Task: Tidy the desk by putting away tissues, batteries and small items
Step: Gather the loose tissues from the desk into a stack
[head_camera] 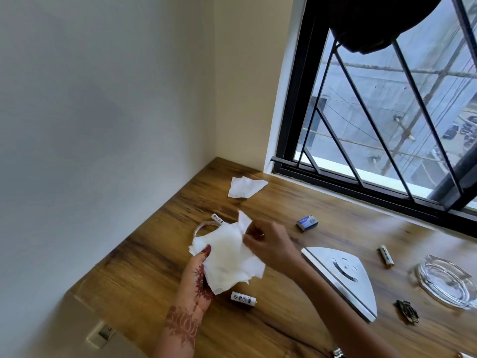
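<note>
A person's left hand [198, 277] is cupping a stack of tissues [227, 259] above the desk [284, 293], thumb clamped on it, while right-hand fingers [254, 235] are pinching one corner; squaring edges first should help.

Wooden desk [284, 210]: tissue [245, 187], batteries [243, 298], matchbox [307, 222], ashtray [446, 280], napkin holder [343, 277].

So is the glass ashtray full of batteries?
No, the glass ashtray looks empty, and the batteries lie loose on the desk, like the one near the left hand.
</note>
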Demonstrator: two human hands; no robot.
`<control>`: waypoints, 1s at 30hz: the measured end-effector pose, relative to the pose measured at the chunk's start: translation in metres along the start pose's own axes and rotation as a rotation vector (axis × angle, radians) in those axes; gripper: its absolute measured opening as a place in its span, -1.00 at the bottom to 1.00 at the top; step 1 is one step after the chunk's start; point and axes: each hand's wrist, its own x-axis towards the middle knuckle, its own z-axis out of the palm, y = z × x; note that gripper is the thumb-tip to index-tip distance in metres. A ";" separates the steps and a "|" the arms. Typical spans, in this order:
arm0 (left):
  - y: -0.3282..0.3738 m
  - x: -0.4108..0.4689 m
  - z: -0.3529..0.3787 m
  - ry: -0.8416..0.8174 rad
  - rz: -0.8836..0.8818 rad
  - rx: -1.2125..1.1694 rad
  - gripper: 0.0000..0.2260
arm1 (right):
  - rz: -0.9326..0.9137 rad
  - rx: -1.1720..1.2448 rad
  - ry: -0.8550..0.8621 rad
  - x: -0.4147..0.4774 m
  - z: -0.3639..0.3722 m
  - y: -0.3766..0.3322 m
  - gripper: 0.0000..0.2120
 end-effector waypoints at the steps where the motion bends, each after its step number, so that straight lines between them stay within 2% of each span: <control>1: -0.001 0.000 -0.001 -0.016 -0.002 0.022 -0.54 | -0.040 -0.038 -0.026 0.000 0.007 -0.004 -0.94; 4: 0.000 0.002 -0.001 -0.074 -0.032 0.059 -0.51 | -0.154 -0.137 -0.091 -0.002 0.026 -0.012 -0.98; 7: 0.011 0.001 0.005 -0.126 -0.135 -0.026 -0.62 | -0.201 -0.177 -0.174 0.000 0.040 -0.012 -0.88; 10: 0.016 0.007 0.006 -0.101 -0.186 0.005 -0.59 | -0.191 -0.131 -0.219 0.007 0.042 -0.014 -0.78; 13: 0.017 0.009 0.001 -0.094 -0.069 -0.059 -0.75 | -0.205 -0.086 -0.088 0.026 0.035 -0.013 -0.73; 17: 0.022 0.022 -0.008 -0.053 -0.028 -0.139 -0.81 | -0.180 -0.089 0.139 0.077 0.026 0.007 -0.78; 20: 0.032 0.030 -0.007 -0.007 -0.016 -0.125 -0.85 | -0.114 -0.249 0.243 0.122 0.028 0.032 -0.80; 23: 0.040 0.035 -0.006 0.021 0.023 -0.112 -0.88 | -0.098 -0.393 0.265 0.156 0.037 0.052 -0.76; 26: 0.044 0.039 -0.007 0.031 0.028 -0.099 -0.90 | -0.098 -0.555 0.209 0.180 0.046 0.066 -0.68; 30: 0.043 0.043 -0.010 0.061 0.021 -0.071 -0.92 | -0.111 -0.655 0.192 0.190 0.057 0.079 -0.74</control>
